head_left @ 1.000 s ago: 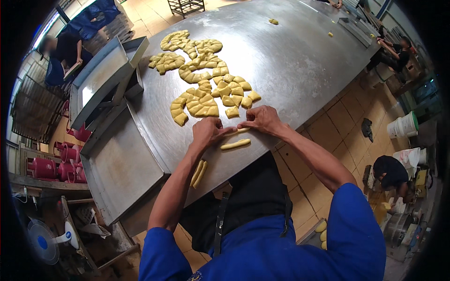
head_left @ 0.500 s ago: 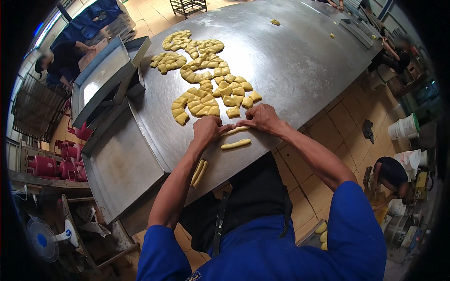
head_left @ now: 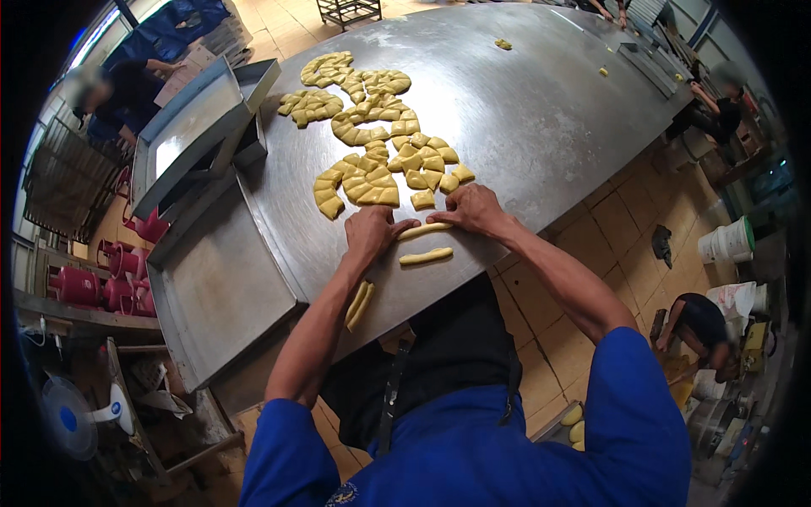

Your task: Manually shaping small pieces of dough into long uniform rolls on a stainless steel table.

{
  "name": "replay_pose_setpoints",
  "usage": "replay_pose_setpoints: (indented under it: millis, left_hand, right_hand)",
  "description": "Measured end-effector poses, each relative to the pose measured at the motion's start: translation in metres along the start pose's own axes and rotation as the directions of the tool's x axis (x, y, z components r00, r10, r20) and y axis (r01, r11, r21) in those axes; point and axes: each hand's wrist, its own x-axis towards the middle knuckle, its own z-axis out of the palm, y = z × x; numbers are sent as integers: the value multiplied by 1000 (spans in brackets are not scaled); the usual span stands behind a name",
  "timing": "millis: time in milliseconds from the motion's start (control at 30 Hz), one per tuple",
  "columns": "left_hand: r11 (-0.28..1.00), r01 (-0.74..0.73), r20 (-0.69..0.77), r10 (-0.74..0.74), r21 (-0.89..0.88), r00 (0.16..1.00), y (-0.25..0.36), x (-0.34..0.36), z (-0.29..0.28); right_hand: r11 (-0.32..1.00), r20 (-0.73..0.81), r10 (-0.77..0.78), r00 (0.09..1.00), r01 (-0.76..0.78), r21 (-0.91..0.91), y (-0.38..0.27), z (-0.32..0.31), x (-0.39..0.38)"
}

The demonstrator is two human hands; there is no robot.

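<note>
A thin strip of yellow dough (head_left: 424, 229) lies on the metal table between my two hands. My left hand (head_left: 370, 231) is closed at its left end, the thumb reaching along the strip. At the other end my right hand (head_left: 476, 209) is closed, its thumb and curled fingers on the dough. Just nearer to me rests a second dough strip (head_left: 427, 256), touched by neither hand. Beside my left forearm lie two more strips (head_left: 361, 304) side by side, partly hidden. Beyond my hands spread many cut dough pieces (head_left: 369, 182), some in curved rows.
An empty-looking metal tray (head_left: 228, 287) stands left of the table (head_left: 532, 127), with more trays (head_left: 190, 127) stacked behind it. Pink gas cylinders (head_left: 80, 286) and a fan (head_left: 72, 417) are at far left. Co-workers are at both sides; a white bucket (head_left: 726, 242) stands right.
The strip between my hands looks slightly fuller in view, with my thumbs a little further apart. The whole view has shifted slightly. A co-worker at left has leaned over.
</note>
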Motion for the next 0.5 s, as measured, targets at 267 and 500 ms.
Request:
replay_pose_setpoints:
  millis: [267,500]
  left_hand:
    - [995,73,300,-90,68,950,5,-25,-31]
    - [994,106,275,-109,26,955,1,-31,-23]
  right_hand:
    - [994,121,105,987,-101,-33,-18,-12,-47]
    - [989,164,142,976,-146,13,-15,-3,-45]
